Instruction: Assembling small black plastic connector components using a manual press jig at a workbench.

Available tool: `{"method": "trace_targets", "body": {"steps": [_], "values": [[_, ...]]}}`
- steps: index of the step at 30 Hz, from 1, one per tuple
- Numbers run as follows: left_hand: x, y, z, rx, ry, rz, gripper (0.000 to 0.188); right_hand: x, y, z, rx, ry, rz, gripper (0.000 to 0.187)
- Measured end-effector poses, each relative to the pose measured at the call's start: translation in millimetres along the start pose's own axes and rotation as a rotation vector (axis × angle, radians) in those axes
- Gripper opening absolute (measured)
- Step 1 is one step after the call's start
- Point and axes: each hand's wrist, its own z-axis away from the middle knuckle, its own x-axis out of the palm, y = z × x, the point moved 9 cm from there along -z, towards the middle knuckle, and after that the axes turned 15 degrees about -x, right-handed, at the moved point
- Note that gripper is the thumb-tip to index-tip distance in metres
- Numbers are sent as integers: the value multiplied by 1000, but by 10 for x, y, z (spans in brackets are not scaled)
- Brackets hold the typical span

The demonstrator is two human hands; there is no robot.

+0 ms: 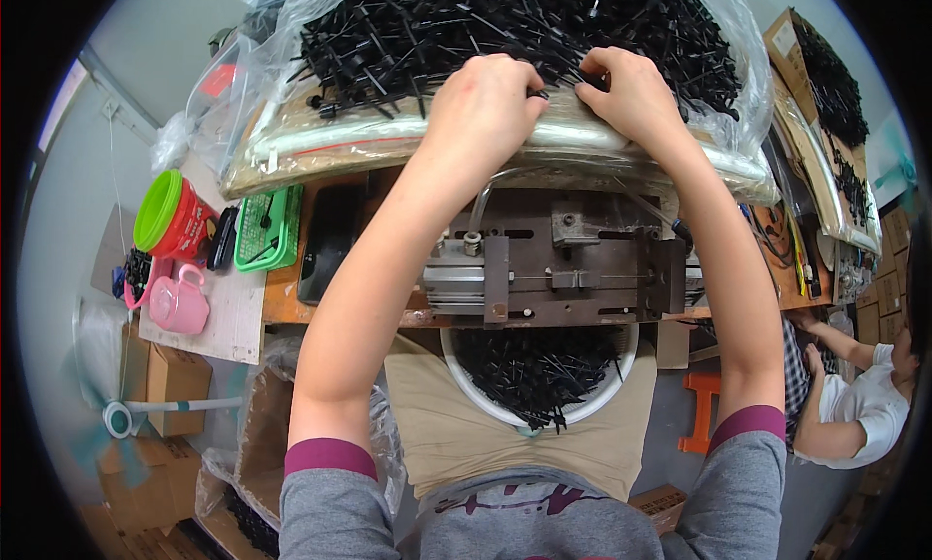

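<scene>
A large heap of slim black plastic parts (pixel 388 46), some with wider heads, lies on a plastic-lined cardboard tray beyond the bench fixture. My left hand (pixel 490 104) is at the heap's near edge, its thumb and fingers closed on a black plastic part that shows as a dark tip. Just to its right, my right hand (pixel 631 94) has curled fingers and thumb around another thin black part, mostly hidden. Below my forearms sits a dark metal fixture (pixel 602 220) with silver cylinders. In my lap, a white bowl (pixel 456 390) holds more of the black parts.
Left on the bench are a green basket (pixel 254 254), a red bucket with green rim (pixel 180 215), a pink cup (pixel 182 303) and a dark flat phone-like slab (pixel 325 245). A co-worker (pixel 859 405) sits at right. A fan (pixel 116 419) and cartons stand lower left.
</scene>
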Motion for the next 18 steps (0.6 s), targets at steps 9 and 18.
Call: {"method": "trace_targets", "body": {"steps": [9, 18], "values": [[-444, -65, 222, -302, -320, 578, 29, -246, -96, -36, -277, -200, 213, 29], [-415, 595, 1473, -2, -208, 411, 32, 49, 150, -150, -128, -426, 88, 28]]}}
